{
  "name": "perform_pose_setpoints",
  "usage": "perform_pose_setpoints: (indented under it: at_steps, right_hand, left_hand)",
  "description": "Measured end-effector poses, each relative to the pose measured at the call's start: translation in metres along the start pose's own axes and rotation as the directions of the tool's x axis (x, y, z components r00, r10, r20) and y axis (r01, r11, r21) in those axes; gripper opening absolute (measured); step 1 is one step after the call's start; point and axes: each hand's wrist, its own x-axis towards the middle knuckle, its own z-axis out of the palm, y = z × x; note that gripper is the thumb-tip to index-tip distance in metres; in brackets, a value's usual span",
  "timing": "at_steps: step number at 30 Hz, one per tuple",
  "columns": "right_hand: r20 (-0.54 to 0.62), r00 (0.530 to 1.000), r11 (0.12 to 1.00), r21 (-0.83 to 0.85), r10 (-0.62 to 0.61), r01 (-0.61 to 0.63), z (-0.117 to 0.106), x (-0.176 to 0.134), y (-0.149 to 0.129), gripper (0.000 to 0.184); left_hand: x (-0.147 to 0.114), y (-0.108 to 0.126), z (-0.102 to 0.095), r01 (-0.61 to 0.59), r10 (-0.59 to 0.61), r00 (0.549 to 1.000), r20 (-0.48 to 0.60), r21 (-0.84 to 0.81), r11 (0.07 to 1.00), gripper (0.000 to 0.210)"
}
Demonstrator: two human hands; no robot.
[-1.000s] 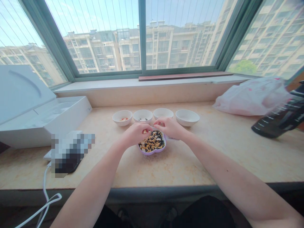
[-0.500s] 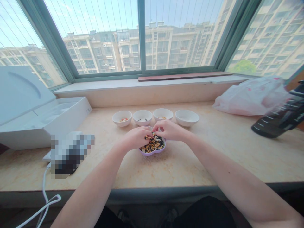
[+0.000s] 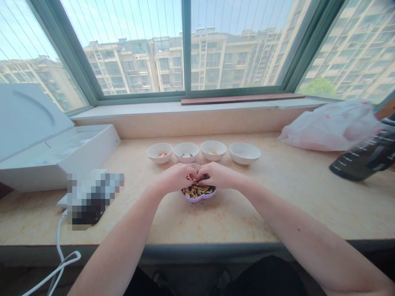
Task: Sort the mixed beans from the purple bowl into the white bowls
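A purple-rimmed, lobed dish (image 3: 199,200) holds a mix of black and yellow beans (image 3: 197,191) with a few pale pieces. My left hand (image 3: 177,177) reaches over its left side, thumb and fingers curled inward above the beans. From the other side my right hand (image 3: 219,176) does likewise, its fingertips close to those of the left. Whatever sits between the fingertips is too small to make out. Behind the dish stand white bowls: one (image 3: 159,158) with red and white pieces, one (image 3: 186,158) with dark beans, one (image 3: 213,157) with yellow bits, and one (image 3: 245,159) showing no contents.
An open white box (image 3: 92,144) stands at the left, with a pixelated object (image 3: 94,197) and a white cable (image 3: 60,238) before it. To the right lie a plastic bag (image 3: 327,127) and a dark bottle (image 3: 358,160). The counter's front edge (image 3: 216,244) runs below my forearms.
My right hand has lowered into the dish, and its fingers have drawn in beside the left fingertips. The left hand has shifted only slightly. The view has moved a little.
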Motion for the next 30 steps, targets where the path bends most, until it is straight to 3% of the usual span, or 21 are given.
perform_pose_setpoints:
  at_steps: [3, 7, 13, 18, 21, 24, 27, 30]
  right_hand:
    - [0.053, 0.999, 0.999, 0.049, 0.010, -0.013, -0.001, 0.001, 0.002, 0.016]
    - [0.015, 0.999, 0.997, 0.055, 0.050, -0.050, -0.003, 0.002, 0.004, 0.016]
    - [-0.103, 0.990, 0.982, 0.175, 0.094, -0.074, -0.008, 0.001, 0.004, 0.015]
    - [-0.238, 0.949, 0.903, 0.419, 0.206, -0.091, -0.015, 0.002, -0.001, 0.035]
    - [-0.288, 0.912, 0.756, 0.653, 0.292, -0.035, -0.018, 0.004, -0.002, 0.048]
    - [-0.295, 0.875, 0.519, 0.853, 0.385, 0.059, -0.022, 0.006, -0.002, 0.052]
    - [-0.248, 0.852, 0.304, 0.946, 0.461, 0.112, -0.027, 0.006, -0.001, 0.052]
    - [-0.197, 0.846, 0.168, 0.977, 0.496, 0.129, -0.030, 0.006, 0.000, 0.053]
  left_hand:
    - [-0.002, -0.003, -0.002, 0.026, -0.027, 0.998, -0.055, -0.027, 0.999, 0.020]
    - [-0.004, -0.004, -0.006, 0.114, -0.116, 0.980, -0.163, -0.027, 0.993, 0.020]
    - [-0.003, -0.004, -0.008, 0.234, -0.219, 0.931, -0.291, 0.020, 0.972, 0.020]
    - [-0.002, -0.007, -0.008, 0.302, -0.296, 0.896, -0.330, -0.034, 0.953, 0.019]
    - [-0.001, -0.004, -0.009, 0.328, -0.326, 0.901, -0.287, -0.041, 0.944, 0.020]
    - [-0.001, 0.000, -0.010, 0.343, -0.341, 0.901, -0.267, -0.038, 0.938, 0.022]
    - [-0.002, 0.001, -0.010, 0.345, -0.344, 0.900, -0.269, -0.046, 0.938, 0.022]
    - [-0.002, 0.000, -0.009, 0.338, -0.340, 0.897, -0.281, -0.057, 0.939, 0.022]
